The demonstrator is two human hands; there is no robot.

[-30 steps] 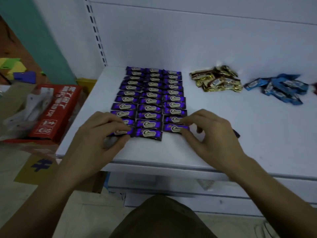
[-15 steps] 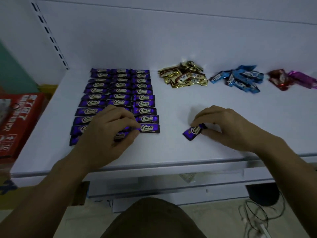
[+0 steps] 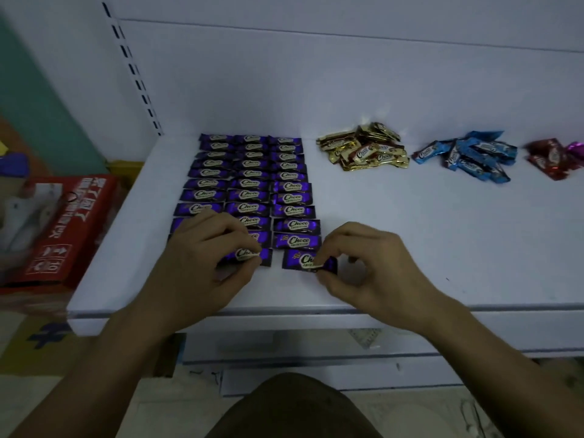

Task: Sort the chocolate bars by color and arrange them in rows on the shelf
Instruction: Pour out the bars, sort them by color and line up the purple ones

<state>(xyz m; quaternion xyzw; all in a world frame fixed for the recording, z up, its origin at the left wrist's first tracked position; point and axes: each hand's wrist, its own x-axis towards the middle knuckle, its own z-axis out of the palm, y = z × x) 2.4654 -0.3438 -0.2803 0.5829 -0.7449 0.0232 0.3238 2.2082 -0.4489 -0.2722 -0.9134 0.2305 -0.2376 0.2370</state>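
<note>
I record the right hand (image 3: 363,267) pinching a purple bar (image 3: 300,260) by its right end, between thumb and curled fingers. The bar lies flat on the shelf (image 3: 426,235) at the near end of the right-hand column, slightly askew and set a little to the right of the bars behind it. The left hand (image 3: 202,260) pinches a second purple bar (image 3: 249,255) at the near end of the middle column, thumb and forefinger closed on its label. The rest of that hand covers the near bars of the left column, so I cannot tell how they lie. Beyond both hands the purple block (image 3: 249,184) runs in three columns toward the back wall (image 3: 316,74), each bar crosswise, neighbours touching or nearly so. To the right, well apart from the block, loose heaps lie along the back of the shelf: a gold heap (image 3: 363,151), a blue heap (image 3: 471,156), then a red heap (image 3: 546,159) with a pink wrapper (image 3: 576,149) at the frame edge. A red carton (image 3: 60,229) sits lower down, past the shelf's left edge.
</note>
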